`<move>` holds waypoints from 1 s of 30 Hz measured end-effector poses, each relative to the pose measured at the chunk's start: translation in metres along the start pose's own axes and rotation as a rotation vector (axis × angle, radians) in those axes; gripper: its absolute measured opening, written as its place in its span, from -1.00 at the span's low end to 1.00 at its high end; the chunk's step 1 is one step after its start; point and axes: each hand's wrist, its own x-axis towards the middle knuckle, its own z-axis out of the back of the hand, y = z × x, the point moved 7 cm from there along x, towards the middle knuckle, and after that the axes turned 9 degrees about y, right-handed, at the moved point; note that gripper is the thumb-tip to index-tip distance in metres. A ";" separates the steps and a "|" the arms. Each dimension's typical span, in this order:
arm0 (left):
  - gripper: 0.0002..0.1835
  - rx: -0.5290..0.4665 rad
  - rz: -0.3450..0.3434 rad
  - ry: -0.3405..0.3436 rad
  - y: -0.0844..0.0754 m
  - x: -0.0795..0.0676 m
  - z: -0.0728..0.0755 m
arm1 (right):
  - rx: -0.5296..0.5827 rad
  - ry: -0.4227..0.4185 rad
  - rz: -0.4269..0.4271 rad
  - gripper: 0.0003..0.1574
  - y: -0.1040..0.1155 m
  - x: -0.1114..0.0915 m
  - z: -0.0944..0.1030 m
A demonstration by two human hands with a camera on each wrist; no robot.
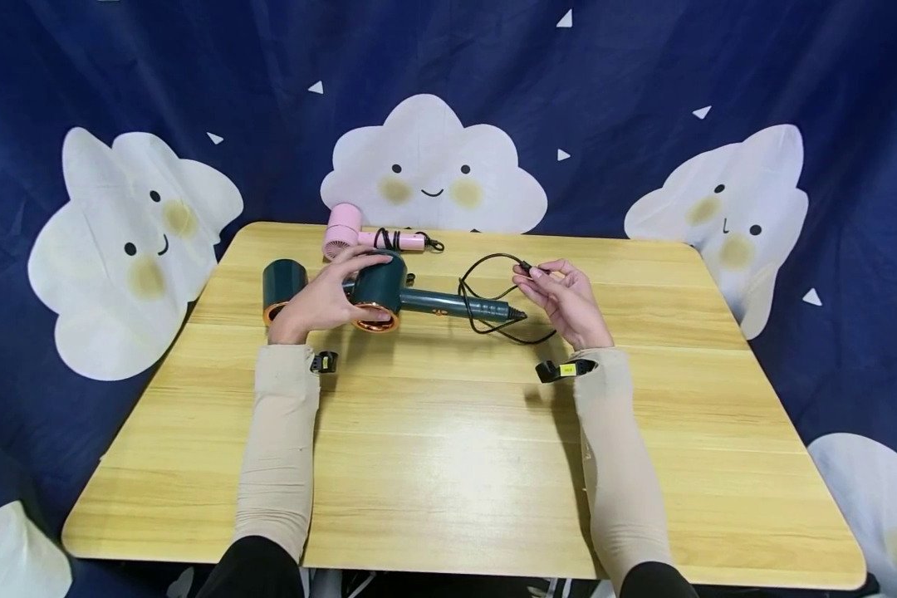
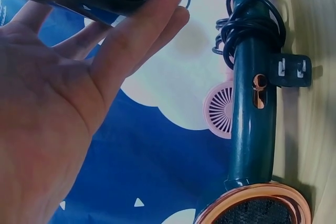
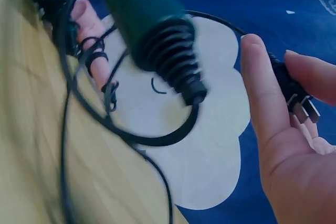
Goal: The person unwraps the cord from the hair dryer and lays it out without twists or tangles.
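Observation:
My left hand grips the barrel of a dark green hair dryer, thumb and fingers spread around it. The handle points right, raised over the table in the right wrist view. My right hand pinches the two-pin plug between thumb and fingers. From the handle's ribbed end the black cord hangs in loose loops toward that plug. Beside my left hand, a second green hair dryer lies on the table, its cord wound round the handle; my hand partly hides it in the head view.
A pink hair dryer with its cord wrapped lies at the back edge of the wooden table. Behind the table hangs a blue curtain with white clouds.

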 end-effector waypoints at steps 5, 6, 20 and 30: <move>-0.01 0.010 0.000 0.010 0.001 0.001 -0.001 | 0.050 0.025 0.063 -0.74 0.008 -0.001 -0.004; -0.02 0.012 -0.003 0.014 0.001 0.001 -0.002 | 0.052 0.029 0.072 -0.75 0.009 -0.002 -0.005; -0.02 0.033 0.031 0.044 0.002 0.003 -0.005 | 0.110 0.117 0.195 -0.81 0.040 -0.013 -0.046; -0.02 0.062 0.037 0.046 0.003 0.003 -0.007 | 0.117 0.212 0.277 -0.85 0.062 -0.028 -0.081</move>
